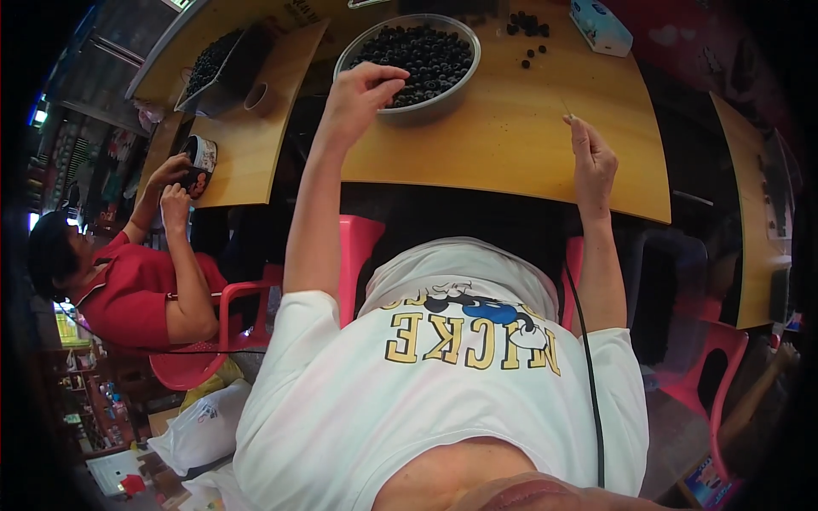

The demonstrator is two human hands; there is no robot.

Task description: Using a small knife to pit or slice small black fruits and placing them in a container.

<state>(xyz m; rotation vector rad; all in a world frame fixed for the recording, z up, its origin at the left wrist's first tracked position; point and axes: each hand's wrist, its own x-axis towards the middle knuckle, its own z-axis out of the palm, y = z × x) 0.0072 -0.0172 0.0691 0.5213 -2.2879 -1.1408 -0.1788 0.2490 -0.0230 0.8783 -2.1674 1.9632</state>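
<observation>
A round clear bowl (pixel 467 75) full of small dark beads stands on the wooden table (pixel 511 145) in front of me. My left hand (pixel 360 95) reaches over the bowl's near rim, with fingertips pinched together at the beads. Whether a bead is between them is hidden. My right hand (pixel 591 162) hovers over the table to the right, fingers closed on a thin needle or thread (pixel 566 109) that points up. Several loose dark beads (pixel 528 30) lie behind the bowl.
A blue and white tissue pack (pixel 600 25) lies at the far right. At the left, a person in a red shirt (pixel 128 289) on a pink chair handles a round tin (pixel 201 163); a box of dark beads (pixel 215 66) stands beyond it.
</observation>
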